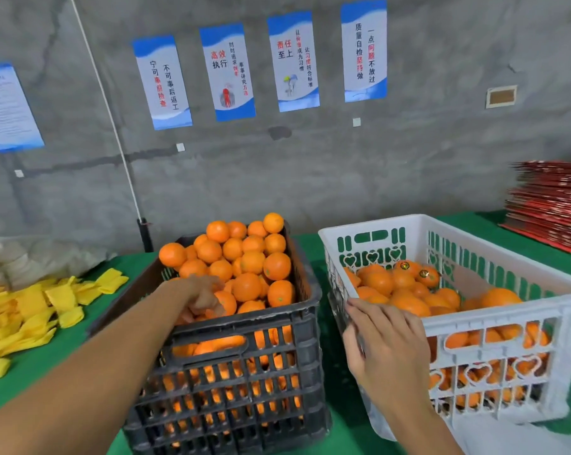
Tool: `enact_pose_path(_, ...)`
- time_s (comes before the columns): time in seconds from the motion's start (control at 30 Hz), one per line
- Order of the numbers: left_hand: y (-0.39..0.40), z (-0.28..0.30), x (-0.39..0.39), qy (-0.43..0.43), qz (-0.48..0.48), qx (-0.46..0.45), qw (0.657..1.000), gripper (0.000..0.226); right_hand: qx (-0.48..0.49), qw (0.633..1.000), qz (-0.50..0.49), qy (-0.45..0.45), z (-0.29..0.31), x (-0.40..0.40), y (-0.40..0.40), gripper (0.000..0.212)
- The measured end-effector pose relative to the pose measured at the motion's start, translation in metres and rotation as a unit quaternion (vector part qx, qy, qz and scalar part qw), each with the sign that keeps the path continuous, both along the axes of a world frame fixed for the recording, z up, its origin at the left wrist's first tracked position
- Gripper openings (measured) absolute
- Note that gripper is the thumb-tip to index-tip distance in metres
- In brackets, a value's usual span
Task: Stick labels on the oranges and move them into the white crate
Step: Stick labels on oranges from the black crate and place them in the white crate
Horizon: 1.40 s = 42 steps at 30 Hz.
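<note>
Two hands work at two crates. The left hand (202,298) reaches into the black crate (244,326) and curls its fingers over an orange (226,302) at the near edge of the heap, apparently taking hold of it. The right hand (384,339) rests at the near left corner of the white crate (494,318), fingers bent against the rim; something thin and pale seems to hang beneath it, perhaps a label sheet, but whether the fingers pinch it cannot be told.

The unlabelled oranges (244,257) are piled above the black crate's rim, at twelve o'clock from the left hand. At two o'clock from the right hand, the labelled oranges (415,270) lie in the white crate, small round stickers showing on the farthest ones.

An orange should handle as a firm, fairly heavy ball with a dimpled, slightly waxy rind: easy to cup in the palm, though likely to roll if set on the heap's slope. A grip round its middle, leaving the top bare for the sticker, looks best.

Both crates are stiff moulded plastic lattice, the white one with heart cut-outs. At nine o'clock lie soft yellow foam sleeves (31,310) on the green table cover (47,366); at three o'clock, a stack of red flat cartons (553,205).
</note>
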<state>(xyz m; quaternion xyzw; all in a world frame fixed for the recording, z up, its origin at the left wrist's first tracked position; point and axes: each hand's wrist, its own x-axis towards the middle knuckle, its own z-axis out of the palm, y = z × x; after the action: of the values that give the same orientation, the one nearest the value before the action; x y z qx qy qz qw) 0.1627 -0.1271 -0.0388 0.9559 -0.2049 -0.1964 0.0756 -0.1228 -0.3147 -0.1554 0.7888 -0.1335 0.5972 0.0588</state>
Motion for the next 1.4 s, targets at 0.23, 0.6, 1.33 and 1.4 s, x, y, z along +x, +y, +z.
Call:
enact_pose_path(0.23, -0.008, -0.009, 0.012, 0.012, -0.038, 0.003, 0.999, 0.055, -0.005, 1.0, 0.01, -0.009, -0.003, 0.002, -0.001, 0.022)
enact_pose_path(0.6, 0.038, 0.02, -0.115, -0.35, -0.139, -0.441, 0.815, 0.071, 0.056, 0.983, 0.176, -0.005, 0.014, -0.018, 0.05, 0.031)
enact_pose_path(1.33, 0.106, -0.231, -0.228, 0.087, 0.125, -0.549, 0.822, 0.03, 0.202, 0.735, 0.334, 0.554, -0.107, -0.023, 0.096, 0.075)
enact_pose_path(1.4, 0.105, -0.231, -0.229, 0.085, 0.124, -0.55, 0.821, 0.033, 0.194, 0.737, 0.336, 0.554, -0.105, -0.024, 0.095, 0.069)
